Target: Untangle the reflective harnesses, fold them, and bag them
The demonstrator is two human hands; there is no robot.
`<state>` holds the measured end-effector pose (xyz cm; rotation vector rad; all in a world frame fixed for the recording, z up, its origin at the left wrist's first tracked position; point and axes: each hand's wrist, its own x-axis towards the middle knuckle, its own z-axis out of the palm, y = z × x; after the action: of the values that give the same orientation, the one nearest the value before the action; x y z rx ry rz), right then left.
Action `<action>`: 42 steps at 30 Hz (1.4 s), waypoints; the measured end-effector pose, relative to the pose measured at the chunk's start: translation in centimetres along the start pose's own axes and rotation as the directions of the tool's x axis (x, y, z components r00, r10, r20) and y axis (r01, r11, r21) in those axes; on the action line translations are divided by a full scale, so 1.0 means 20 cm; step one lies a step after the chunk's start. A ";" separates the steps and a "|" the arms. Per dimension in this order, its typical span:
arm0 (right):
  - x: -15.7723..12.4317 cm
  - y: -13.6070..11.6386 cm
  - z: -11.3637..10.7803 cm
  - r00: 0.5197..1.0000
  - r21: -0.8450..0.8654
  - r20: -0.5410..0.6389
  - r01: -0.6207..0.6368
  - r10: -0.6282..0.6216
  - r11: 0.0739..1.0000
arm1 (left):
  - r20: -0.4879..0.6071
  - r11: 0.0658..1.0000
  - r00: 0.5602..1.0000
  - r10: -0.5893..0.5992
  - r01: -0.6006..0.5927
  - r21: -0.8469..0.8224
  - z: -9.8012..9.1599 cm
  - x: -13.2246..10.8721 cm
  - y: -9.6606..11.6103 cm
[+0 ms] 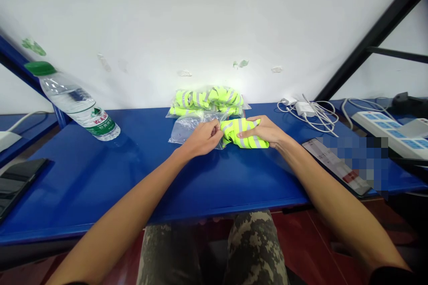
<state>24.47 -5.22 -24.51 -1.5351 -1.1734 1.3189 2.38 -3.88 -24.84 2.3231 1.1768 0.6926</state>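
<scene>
A folded neon-yellow reflective vest [246, 137] with grey stripes lies in my right hand [265, 130], thumb on top and the other fingers behind it. My left hand [204, 137] is closed at the edge of a clear plastic bag [183, 129], its fingers curled by the bag's opening. The vest's left end meets the bag beside those fingers; how far it reaches inside is hidden. Just behind, against the wall, several more yellow vests [209, 100] lie packed in clear bags.
A water bottle [85, 111] with a green cap stands at the left of the blue table [140, 187]. On the right are a white charger with a coiled cable [310, 111], a phone [337, 164] and a power strip [389, 131]. Another dark phone [22, 182] lies far left.
</scene>
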 end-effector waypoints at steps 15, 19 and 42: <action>0.01 0.07 0.09 0.986 0.101 0.057 0.149 -0.156 0.984 | -0.174 0.957 0.975 0.141 -0.089 0.277 0.02 -0.02 0.03; 0.02 0.07 0.10 0.995 0.245 0.017 0.093 -0.100 0.965 | -0.157 0.935 0.965 0.208 -0.149 0.321 0.03 -0.03 0.06; 0.00 0.09 0.13 0.974 0.366 0.090 0.162 -0.208 0.916 | -0.201 0.856 0.901 0.385 -0.267 0.443 0.04 -0.03 0.04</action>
<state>22.11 -5.77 -26.55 -1.0653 -1.0573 1.4254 3.06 -4.94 -25.11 2.9009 1.1327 1.0124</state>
